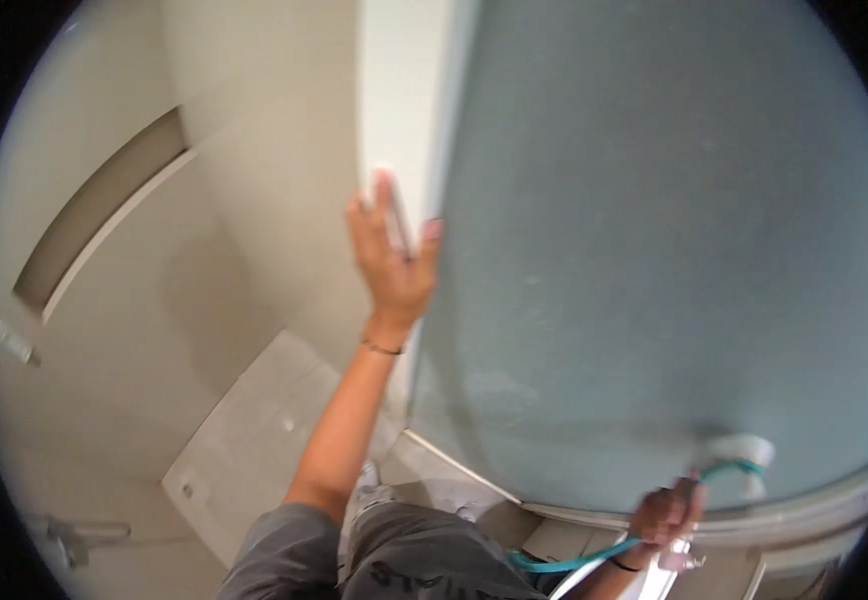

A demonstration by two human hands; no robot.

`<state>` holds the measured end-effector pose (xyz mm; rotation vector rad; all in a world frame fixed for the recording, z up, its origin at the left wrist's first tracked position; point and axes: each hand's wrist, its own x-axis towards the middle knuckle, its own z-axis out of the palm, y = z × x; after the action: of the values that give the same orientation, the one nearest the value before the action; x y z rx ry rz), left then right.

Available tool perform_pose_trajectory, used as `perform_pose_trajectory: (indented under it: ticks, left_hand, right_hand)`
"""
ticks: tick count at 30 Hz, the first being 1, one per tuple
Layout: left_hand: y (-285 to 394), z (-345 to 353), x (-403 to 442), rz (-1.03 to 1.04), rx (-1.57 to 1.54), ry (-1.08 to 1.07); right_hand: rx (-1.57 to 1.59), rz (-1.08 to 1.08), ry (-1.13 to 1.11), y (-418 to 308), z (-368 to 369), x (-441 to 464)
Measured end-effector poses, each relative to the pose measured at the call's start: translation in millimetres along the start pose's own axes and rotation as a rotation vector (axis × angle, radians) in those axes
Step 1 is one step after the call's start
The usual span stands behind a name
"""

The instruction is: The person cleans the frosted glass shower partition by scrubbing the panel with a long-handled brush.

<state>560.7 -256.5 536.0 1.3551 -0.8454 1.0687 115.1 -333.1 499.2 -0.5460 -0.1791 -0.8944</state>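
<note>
My left hand (pixel 394 265) is raised near the centre, fingers spread, against the white vertical frame (pixel 404 110) at the edge of a large grey-green panel (pixel 654 230). A dark bracelet circles that wrist. At the lower right my right hand (pixel 667 513) has its fingers wrapped round a teal handle or hose (pixel 579 563). Its teal end curves up to a pale, rounded head (pixel 742 455) at the lower part of the panel, blurred by motion. Whether the head touches the panel is hard to tell.
A recessed wall niche (pixel 104 210) is at the left, with a small white item (pixel 16 342) below it. A metal fixture (pixel 74 535) sits lower left. The pale shower floor (pixel 254 440) has a raised edge. My legs in grey clothing show at the bottom.
</note>
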Motion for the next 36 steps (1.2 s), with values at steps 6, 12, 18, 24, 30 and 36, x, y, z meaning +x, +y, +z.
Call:
perform_pose_trajectory:
  ticks: [6,12,18,24,30,36]
  left_hand:
    - [0.8,1.8,-4.8,-0.021,-0.023,-0.021]
    - [9.6,12.7,-12.1,-0.098,-0.124,-0.021]
    - [16.1,16.0,-5.0,-0.101,-0.105,-0.059]
    - [28.8,5.3,-5.3,-0.117,-0.115,-0.073]
    - [33.5,5.6,-3.7,-0.115,-0.075,-0.079]
    - [19.9,2.3,-4.3,-0.076,0.019,-0.041]
  right_hand:
    - [0.356,0.124,0.173,11.1,22.7,-6.3]
    - [0.542,0.29,0.354,-12.8,25.3,1.3]
    - [0.625,0.318,-0.141,20.9,-7.8,-4.6]
    - [0.441,0.384,0.359,59.9,-7.5,-22.6]
    - [0.61,-0.084,0.002,-3.4,-3.6,-21.7]
    - [0.132,0.293,0.546,-18.4,22.3,-20.3]
